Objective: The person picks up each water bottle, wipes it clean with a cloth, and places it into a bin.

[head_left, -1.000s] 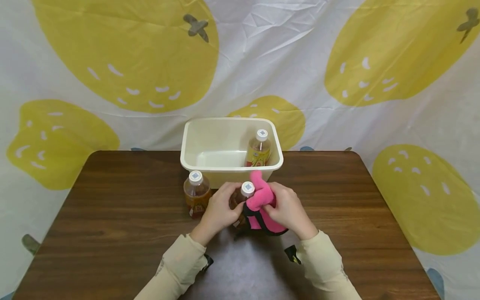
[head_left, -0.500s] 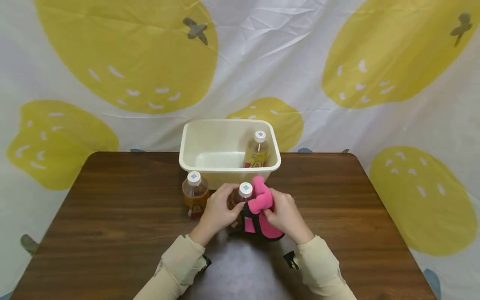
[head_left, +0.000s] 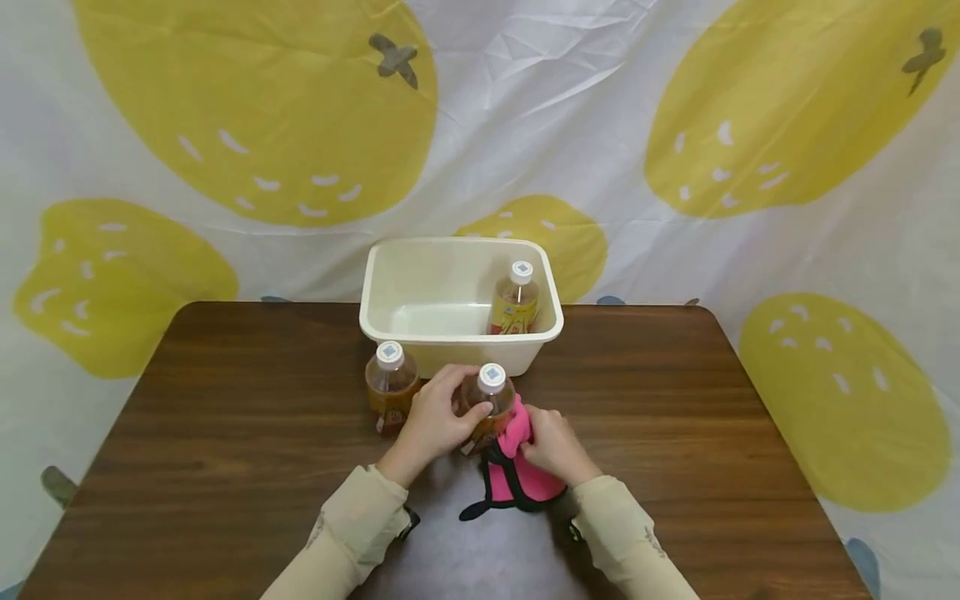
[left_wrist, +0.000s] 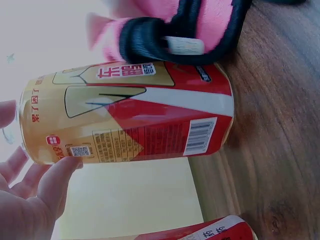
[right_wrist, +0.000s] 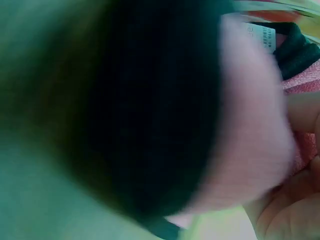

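My left hand grips a drink bottle with a white cap, thumb and fingers around its upper part. In the left wrist view the bottle shows a red and gold label and its base is at the wooden table. My right hand pinches a bunched pink cloth item with black trim, just right of the bottle and low over the table. A small white tag shows on its black edge. Close up in the right wrist view, the blurred pink and black fabric covers much of the hand.
Behind the hands stands a cream plastic basin, with a yellow-labelled bottle upright at its right end. Another white-capped bottle stands left of my left hand, by the basin's front. A lemon-print sheet hangs behind the table.
My right hand has drawn the pink cloth item down and toward me, away from the bottle's cap. More of the bottle shows now. My left hand keeps its grip in about the same place.
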`<state>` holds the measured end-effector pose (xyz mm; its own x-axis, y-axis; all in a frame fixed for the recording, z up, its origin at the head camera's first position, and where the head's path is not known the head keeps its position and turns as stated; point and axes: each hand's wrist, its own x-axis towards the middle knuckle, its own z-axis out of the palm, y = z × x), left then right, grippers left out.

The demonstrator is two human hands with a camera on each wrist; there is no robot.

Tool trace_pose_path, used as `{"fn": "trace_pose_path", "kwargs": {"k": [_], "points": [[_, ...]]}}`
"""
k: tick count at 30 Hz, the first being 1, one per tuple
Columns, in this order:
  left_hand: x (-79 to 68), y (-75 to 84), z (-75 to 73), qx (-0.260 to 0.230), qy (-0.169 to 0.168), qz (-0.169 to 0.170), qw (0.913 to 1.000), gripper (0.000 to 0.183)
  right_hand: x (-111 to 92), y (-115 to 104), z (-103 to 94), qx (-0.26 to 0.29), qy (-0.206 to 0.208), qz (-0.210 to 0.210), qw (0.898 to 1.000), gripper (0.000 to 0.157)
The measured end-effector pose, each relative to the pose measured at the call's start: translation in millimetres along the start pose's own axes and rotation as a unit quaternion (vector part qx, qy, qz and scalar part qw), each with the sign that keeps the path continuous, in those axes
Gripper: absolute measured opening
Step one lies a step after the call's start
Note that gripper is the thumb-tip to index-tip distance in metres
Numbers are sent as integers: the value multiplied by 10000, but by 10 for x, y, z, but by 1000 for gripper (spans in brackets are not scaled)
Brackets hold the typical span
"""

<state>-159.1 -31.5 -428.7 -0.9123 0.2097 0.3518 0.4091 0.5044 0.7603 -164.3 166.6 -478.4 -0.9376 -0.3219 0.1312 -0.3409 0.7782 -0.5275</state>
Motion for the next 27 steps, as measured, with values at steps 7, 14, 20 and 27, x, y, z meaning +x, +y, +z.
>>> {"fn": "trace_pose_path", "kwargs": {"k": [7,14,20,27], "points": [[15,0,13,-4,-1,0,10000,41,-10,1,-26,10,108,-81,9999,22],[3,-11,19,43,94,40,9999,41,-21,-303,-440,553,943,-712,9914,21],[12,-23,19,53,174,153,9997,38,58,-537,-658,321,1397,-1250,9818,24],[18,-2,7,74,221,142,9996,38,78,-590,-656,30,1239,-1025,9870,23]]}}
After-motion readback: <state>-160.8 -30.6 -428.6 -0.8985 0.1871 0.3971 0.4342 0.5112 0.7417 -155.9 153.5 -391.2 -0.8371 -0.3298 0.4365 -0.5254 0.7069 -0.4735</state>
